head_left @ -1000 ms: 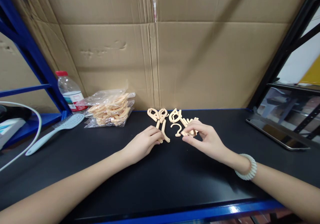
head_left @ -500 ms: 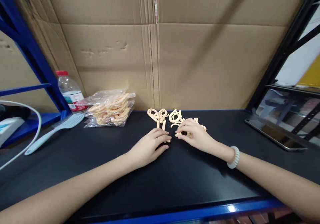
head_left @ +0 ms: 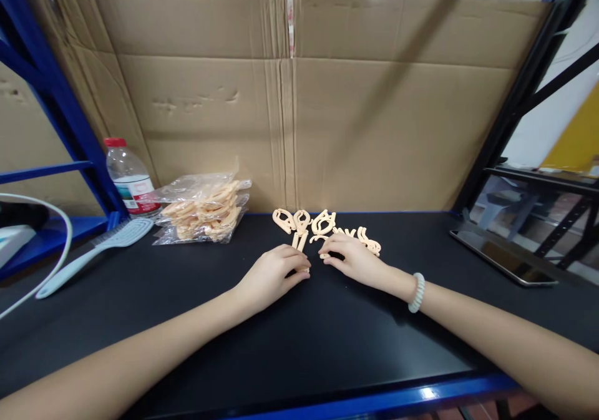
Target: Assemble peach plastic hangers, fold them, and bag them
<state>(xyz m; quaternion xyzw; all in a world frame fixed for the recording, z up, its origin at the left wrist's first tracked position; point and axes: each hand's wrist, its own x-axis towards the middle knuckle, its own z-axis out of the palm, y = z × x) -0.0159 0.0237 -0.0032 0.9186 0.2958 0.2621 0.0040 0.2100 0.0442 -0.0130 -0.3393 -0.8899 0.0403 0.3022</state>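
My left hand (head_left: 269,278) is closed, thumb against fingers, on a small peach plastic hanger part (head_left: 305,270) that is mostly hidden. My right hand (head_left: 358,258) pinches another peach plastic piece (head_left: 324,256), its tip poking out past the fingertips. Just beyond the hands lie looped pieces that look like folding-hanger arms (head_left: 282,220), with a second loop (head_left: 323,222) further right. Two straight strips (head_left: 299,240) lie beside my left fingers. Curved hook-like pieces (head_left: 369,240) are spread behind my right hand, which partly covers them.
Clear bags of peach plastic parts (head_left: 206,211) are stacked at the back left. Near them are a red-capped bottle (head_left: 133,180) and a pale blue hairbrush (head_left: 107,245). A white cable (head_left: 70,233) curves along the left edge. A tablet-like device (head_left: 503,259) lies at right; cardboard (head_left: 374,126) stands behind.
The view has tilted up slightly, showing more above the cardboard. My left fingers have closed in around their piece. My right hand keeps its pinch, with little other movement.
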